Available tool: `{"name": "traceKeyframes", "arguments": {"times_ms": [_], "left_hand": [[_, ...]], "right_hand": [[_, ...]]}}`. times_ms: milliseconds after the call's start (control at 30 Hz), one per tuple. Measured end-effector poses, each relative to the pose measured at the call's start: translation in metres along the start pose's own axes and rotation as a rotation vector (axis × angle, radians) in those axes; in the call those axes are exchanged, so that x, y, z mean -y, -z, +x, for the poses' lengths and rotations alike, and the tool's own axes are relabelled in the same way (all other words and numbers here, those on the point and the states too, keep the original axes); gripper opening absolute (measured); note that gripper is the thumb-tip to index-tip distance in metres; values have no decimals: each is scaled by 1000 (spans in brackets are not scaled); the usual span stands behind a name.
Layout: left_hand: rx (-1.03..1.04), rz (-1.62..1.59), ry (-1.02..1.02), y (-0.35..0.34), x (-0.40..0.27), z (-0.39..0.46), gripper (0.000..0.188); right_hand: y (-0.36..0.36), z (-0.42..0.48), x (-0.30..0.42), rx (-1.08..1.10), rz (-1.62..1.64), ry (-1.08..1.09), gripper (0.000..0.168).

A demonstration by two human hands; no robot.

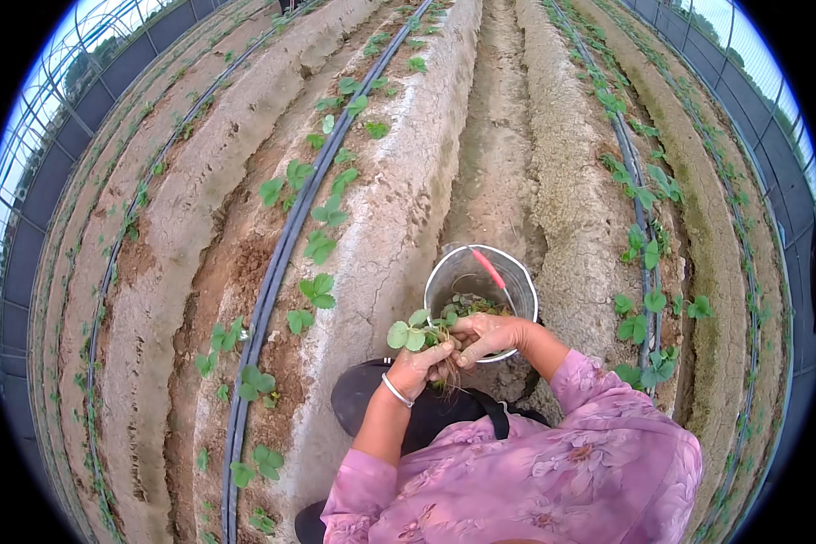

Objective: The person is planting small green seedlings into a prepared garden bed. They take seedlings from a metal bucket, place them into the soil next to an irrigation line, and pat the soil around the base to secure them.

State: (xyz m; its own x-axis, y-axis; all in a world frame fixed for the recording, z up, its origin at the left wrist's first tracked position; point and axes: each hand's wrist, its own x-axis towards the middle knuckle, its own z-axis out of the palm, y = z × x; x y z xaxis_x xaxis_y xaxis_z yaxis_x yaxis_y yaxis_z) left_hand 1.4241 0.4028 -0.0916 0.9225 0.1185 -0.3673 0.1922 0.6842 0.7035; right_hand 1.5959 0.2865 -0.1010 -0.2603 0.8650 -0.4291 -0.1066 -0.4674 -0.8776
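Observation:
Both hands meet just in front of my body, over the near rim of a metal bucket (528, 277). My left hand (418, 367), with a white bangle at its wrist, is closed on a strawberry seedling (411, 334) whose leaves point left and whose thin brown roots hang below. Against it, my right hand (486, 333) has its fingers bent at the base of the same seedling. A wire handle with a red grip (489, 268) crosses the bucket. Inside lie more green and brownish plants (476, 304), partly hidden by my right hand.
The bucket stands in a furrow (495, 149) between raised soil beds. Black drip hoses (299, 211) run along the beds, with young strawberry plants (319, 246) on either side. A dark shoe or knee is under my hands. Greenhouse walls with a metal frame (109, 81) curve around the edges.

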Motion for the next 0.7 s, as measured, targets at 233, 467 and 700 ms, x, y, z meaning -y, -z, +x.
{"name": "traceKeyframes", "arguments": {"times_ms": [233, 467, 700], "left_hand": [[-81, -56, -115, 0, 1, -14, 26], [-200, -210, -272, 13, 6, -8, 25], [-339, -185, -397, 11, 1, -11, 31]], "right_hand": [[2, 5, -2, -554, -569, 145, 29], [6, 23, -1, -955, -554, 260, 20], [-20, 15, 20, -903, -1024, 30, 35]]}}
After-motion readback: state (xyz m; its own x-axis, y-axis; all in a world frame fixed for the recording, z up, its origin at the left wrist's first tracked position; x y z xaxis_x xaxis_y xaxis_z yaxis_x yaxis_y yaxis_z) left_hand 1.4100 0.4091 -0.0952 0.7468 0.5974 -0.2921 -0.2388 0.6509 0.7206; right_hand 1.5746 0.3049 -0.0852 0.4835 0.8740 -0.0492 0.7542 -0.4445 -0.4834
